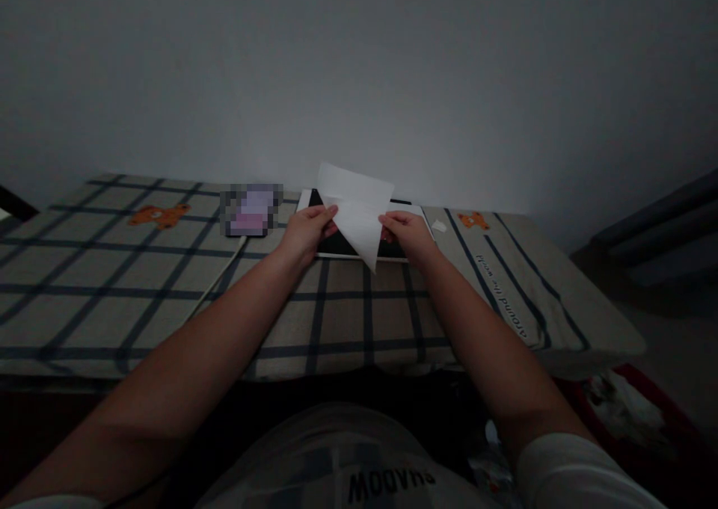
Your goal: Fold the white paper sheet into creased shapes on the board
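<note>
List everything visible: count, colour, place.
Paper sheet: one, white, centre
Flat item: one, black and white, under sheet
Tablecloth: one, beige with dark stripes, under flat item
Pixelated item: one, purple and pink, left of sheet
Cable: one, pale, below pixelated item
Scrap: one, white, right of sheet
Bear prints: two, orange, tablecloth's left and right
Wall: one, grey, behind
Container: one, red, lower right
Shirt: one, pale, bottom
Left hand: one, sheet's left edge
Right hand: one, sheet's right edge
</note>
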Motion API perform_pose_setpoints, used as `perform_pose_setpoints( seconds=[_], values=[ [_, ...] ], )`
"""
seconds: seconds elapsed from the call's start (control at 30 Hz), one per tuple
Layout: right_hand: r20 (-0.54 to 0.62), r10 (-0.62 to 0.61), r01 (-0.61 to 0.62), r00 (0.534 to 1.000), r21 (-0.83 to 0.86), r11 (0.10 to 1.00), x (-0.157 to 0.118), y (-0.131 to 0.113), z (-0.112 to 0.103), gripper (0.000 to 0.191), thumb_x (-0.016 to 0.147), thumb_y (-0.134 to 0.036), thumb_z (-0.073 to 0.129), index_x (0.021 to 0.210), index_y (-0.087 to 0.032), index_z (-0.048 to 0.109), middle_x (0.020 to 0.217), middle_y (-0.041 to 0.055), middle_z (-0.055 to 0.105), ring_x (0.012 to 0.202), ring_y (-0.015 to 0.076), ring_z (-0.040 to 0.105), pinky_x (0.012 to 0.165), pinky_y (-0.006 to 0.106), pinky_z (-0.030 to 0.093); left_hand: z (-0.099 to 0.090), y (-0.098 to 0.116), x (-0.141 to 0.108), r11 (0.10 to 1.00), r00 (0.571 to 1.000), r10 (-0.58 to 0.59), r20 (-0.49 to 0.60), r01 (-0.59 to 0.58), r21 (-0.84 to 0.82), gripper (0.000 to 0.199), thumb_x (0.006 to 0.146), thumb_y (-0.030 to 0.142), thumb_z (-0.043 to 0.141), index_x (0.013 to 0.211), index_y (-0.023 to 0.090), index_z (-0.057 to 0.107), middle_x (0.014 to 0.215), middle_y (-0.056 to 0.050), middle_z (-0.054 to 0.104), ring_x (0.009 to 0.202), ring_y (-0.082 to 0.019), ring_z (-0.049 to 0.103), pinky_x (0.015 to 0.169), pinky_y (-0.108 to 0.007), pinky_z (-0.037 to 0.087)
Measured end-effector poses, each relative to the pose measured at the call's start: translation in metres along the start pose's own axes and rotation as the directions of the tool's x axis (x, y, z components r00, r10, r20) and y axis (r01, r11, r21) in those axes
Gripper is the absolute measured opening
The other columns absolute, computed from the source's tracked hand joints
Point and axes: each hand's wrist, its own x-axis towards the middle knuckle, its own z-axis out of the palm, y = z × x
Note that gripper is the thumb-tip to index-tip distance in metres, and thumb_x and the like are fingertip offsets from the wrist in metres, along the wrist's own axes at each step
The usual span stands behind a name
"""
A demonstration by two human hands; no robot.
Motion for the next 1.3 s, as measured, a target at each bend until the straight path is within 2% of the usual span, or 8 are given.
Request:
perform_pose_setpoints(
  seconds=[0.13,0.5,0.73,0.87,1.0,1.2,1.3],
  values=[
    [0.004,0.007,-0.007,1.000,-0.001,1.000,0.001,0.002,-0.001,0.023,0.075,-0.042,0.073,0.074,-0.019,0.070,0.058,-0.0012,0.063,0.052,0.0106,0.051,0.054,0.027,0.039,0.000,0.001,-0.001,1.000,1.000,-0.016,-0.009,0.016,0.010,0.022,0.074,0.024,0.088,0.071,0.015,0.068,0.071,-0.001,0.069,0.063,-0.009,0.062,0.075,-0.024,0.058],
    [0.005,0.026,-0.026,1.000,-0.014,1.000,0.003,0.006,-0.002,0.022,0.074,-0.040,0.072,0.075,-0.018,0.071,0.059,-0.0016,0.062,0.053,0.0111,0.050,0.055,0.027,0.037,-0.001,0.001,-0.001,1.000,1.000,-0.022,0.004,0.022,0.018,0.026,0.070,0.023,0.090,0.069,0.015,0.065,0.075,-0.002,0.072,0.070,-0.011,0.066,0.081,-0.027,0.059],
    [0.020,0.013,-0.011,1.000,-0.080,0.997,0.003,0.004,-0.004,0.020,0.080,-0.037,0.068,0.070,-0.019,0.066,0.060,-0.0012,0.061,0.054,0.0111,0.049,0.056,0.028,0.037,0.000,0.003,-0.002,0.999,0.999,-0.033,-0.008,0.033,0.007,0.017,0.077,0.023,0.084,0.077,0.015,0.069,0.081,-0.004,0.073,0.074,-0.012,0.067,0.086,-0.030,0.059],
    [0.021,0.014,-0.013,1.000,-0.081,0.997,0.002,0.001,-0.004,0.022,0.080,-0.038,0.069,0.068,-0.020,0.064,0.059,-0.0014,0.060,0.055,0.0112,0.048,0.057,0.028,0.038,0.001,0.006,-0.003,0.999,0.999,0.018,-0.028,-0.018,-0.027,0.012,0.078,0.017,0.080,0.077,0.016,0.068,0.086,-0.002,0.073,0.082,-0.011,0.068,0.086,-0.025,0.057],
    [0.031,-0.010,0.013,0.999,-0.072,0.997,0.000,-0.001,-0.003,0.024,0.079,-0.039,0.068,0.066,-0.020,0.062,0.059,-0.0018,0.058,0.055,0.0109,0.048,0.057,0.027,0.038,0.001,0.010,-0.004,0.999,0.999,-0.009,-0.044,0.007,-0.041,0.013,0.079,0.013,0.077,0.072,0.015,0.067,0.081,-0.001,0.072,0.078,-0.010,0.067,0.081,-0.022,0.056],
    [0.030,0.012,-0.011,0.999,-0.043,0.999,0.001,0.001,-0.003,0.023,0.079,-0.039,0.070,0.069,-0.019,0.064,0.060,-0.0016,0.059,0.056,0.0114,0.049,0.058,0.028,0.039,0.001,0.013,-0.004,0.998,0.998,-0.014,-0.058,0.010,-0.058,0.016,0.078,0.023,0.082,0.077,0.016,0.068,0.074,0.001,0.069,0.072,-0.010,0.064,0.078,-0.022,0.056],
    [0.032,0.022,-0.021,0.999,-0.035,0.999,0.002,0.003,-0.003,0.022,0.079,-0.038,0.071,0.070,-0.020,0.064,0.061,-0.0013,0.060,0.057,0.0116,0.049,0.059,0.028,0.040,0.001,0.012,-0.003,0.999,0.997,0.006,-0.076,-0.009,-0.044,0.018,0.076,0.022,0.083,0.074,0.016,0.067,0.073,0.002,0.068,0.070,-0.008,0.063,0.076,-0.020,0.055]
  ],
)
